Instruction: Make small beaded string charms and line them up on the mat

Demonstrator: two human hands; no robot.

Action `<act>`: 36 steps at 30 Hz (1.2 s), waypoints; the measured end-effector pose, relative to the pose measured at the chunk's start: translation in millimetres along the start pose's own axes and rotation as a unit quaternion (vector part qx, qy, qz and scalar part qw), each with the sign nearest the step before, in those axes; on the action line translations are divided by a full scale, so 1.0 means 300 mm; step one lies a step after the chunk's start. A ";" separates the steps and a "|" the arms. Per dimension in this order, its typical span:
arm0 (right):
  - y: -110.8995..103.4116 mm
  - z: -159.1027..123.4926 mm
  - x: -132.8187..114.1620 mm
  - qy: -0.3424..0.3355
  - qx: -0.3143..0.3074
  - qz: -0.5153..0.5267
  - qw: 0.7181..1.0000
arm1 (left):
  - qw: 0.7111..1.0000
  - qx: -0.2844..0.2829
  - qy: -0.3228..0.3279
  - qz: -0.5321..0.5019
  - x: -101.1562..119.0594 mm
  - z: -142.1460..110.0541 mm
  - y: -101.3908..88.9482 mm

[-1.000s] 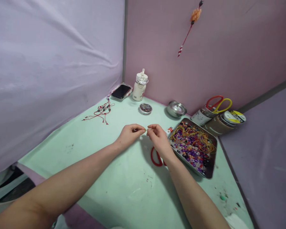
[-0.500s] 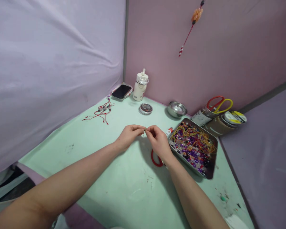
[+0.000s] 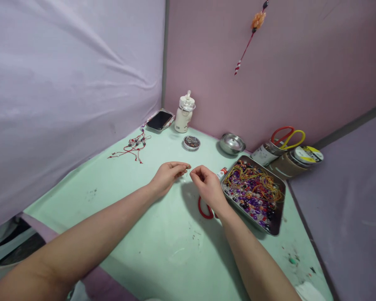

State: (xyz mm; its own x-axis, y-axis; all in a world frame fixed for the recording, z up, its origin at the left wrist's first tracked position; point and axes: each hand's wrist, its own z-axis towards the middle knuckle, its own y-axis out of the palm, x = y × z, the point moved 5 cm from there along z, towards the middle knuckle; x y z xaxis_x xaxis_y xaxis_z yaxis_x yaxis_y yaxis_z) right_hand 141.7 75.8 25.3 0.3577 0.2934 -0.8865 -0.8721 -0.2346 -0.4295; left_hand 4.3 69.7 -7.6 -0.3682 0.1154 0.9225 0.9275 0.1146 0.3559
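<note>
pinching left hand (image 3: 166,177): closed narrow on a tiny greenish thread-like piece (image 3: 187,170), whose end poked past the fingers, presumably to keep it in sight.
thread-like piece: was raised above the middle of the tabletop (image 3: 163,242), between the hands; its exact form was too small to tell.
right hand (image 3: 208,184): had fingertips drawn together, just beside the left's but apart; whether they gripped anything could not be told.
red-handled scissors (image 3: 203,211): lay partly hidden beneath the right wrist, seemingly for quick reach.
lighter (image 3: 222,173): rested beside the tray, likely handy there.
tray (image 3: 277,219): stood toward the right edge, its walls penning in beads and cords (image 3: 250,192).
steel bowl (image 3: 232,144): sat near the far edge, perhaps out of the forearms' way.
beaded red cords (image 3: 138,143): lay by the left edge, well apart, perhaps against tangling.
</note>
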 end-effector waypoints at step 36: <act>-0.008 0.010 0.013 -0.016 0.027 -0.029 0.999 | 0.988 -0.006 0.037 0.148 0.008 -0.002 0.008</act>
State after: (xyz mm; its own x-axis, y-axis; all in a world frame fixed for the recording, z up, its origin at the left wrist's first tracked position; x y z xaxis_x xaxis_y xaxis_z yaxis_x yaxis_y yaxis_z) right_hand 144.2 80.4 23.4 0.3984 0.3349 -0.8539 -0.8670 -0.1663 -0.4698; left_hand 5.7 69.6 -4.5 -0.0749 0.0690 0.9948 0.9947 0.0751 0.0697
